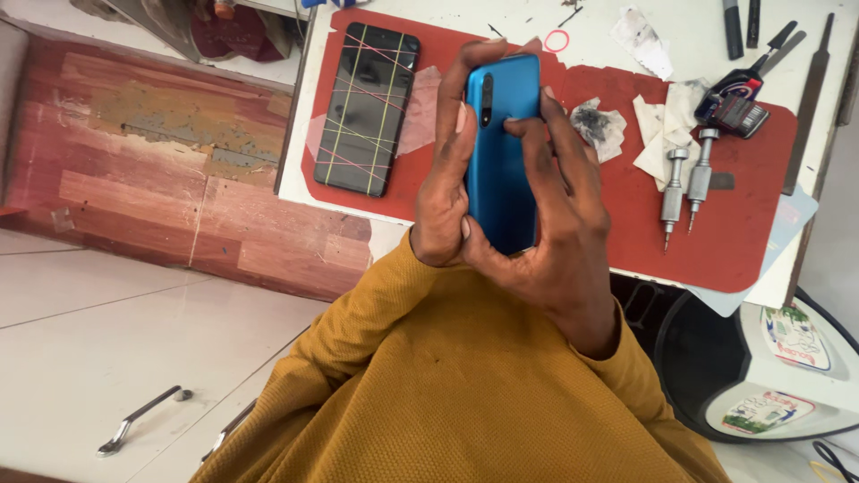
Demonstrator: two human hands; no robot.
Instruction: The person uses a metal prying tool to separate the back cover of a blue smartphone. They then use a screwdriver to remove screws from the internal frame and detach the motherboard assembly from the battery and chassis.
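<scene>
We clench both hands, left hand and right hand, around the blue phone, back up. Probably pressing its cover on; next calls for even edge pressure.

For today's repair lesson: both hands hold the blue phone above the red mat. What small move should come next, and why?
Probably press along the blue phone's edges. Its back faces up, the left hand and right hand already clamp both sides, and no tool is held; the screwdrivers lie on the red mat.
</scene>
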